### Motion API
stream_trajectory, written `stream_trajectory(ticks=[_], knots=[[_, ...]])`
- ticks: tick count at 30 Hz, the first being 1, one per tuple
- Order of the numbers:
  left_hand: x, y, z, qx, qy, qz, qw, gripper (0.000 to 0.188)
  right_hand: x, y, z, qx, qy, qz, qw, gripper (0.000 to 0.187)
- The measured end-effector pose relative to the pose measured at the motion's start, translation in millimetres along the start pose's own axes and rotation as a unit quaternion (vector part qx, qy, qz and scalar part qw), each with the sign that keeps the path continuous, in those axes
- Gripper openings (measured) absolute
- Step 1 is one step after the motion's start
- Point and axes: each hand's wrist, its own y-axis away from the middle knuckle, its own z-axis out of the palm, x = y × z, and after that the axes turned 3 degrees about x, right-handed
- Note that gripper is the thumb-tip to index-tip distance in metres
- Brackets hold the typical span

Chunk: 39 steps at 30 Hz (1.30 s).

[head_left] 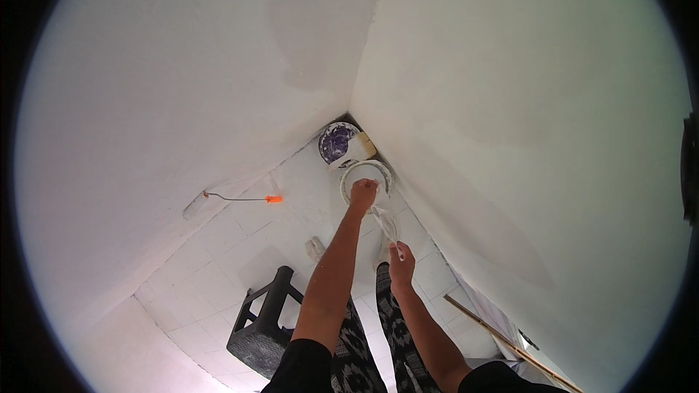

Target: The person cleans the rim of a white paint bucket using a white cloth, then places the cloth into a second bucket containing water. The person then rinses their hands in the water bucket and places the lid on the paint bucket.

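My left hand (363, 193) is closed over the mouth of a white bucket (344, 191) near the corner. Something pale shows at its fingers, too small to make out. Lower and to the right, my right hand (401, 260) grips the lower end of a limp, crumpled white piece (386, 224), which looks like thin plastic or cloth. From there the piece stretches up toward the bucket rim and my left wrist. Whether my left fingers also hold it is hidden.
Behind the bucket stands a purple-stained container (335, 143) with a wide brush (365, 145) across it. A paint roller (240, 199) with an orange handle leans at the left wall. A black plastic stool (266, 327) is at my left; a wooden pole (502, 338) lies along the right.
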Motion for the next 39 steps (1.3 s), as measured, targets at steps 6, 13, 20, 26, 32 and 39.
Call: stream_trajectory(ticks=[6,13,20,26,32,39], knots=[[8,-2,-5,-0.012,0.015,-0.008,1.0,0.028,-9,3,-7,0.022,0.008,-0.017,1.0,0.033],[18,-5,-19,-0.048,-0.03,-0.015,0.998,0.027,4,6,-9,0.039,0.029,-0.045,0.998,0.03],[25,-5,-20,0.006,0.01,0.006,1.0,0.025,33,0,-10,0.038,0.031,-0.026,0.998,0.028],[49,-2,-17,-0.008,0.015,0.0,1.0,0.025,28,-1,-16,0.041,0.023,0.022,0.999,0.029],[25,-3,-17,0.003,0.012,-0.021,1.0,0.025,31,2,-12,0.014,0.016,0.02,1.0,0.029],[19,10,-8,-0.025,0.033,-0.058,0.997,0.024,35,-5,-5,-0.002,0.016,0.02,1.0,0.033]])
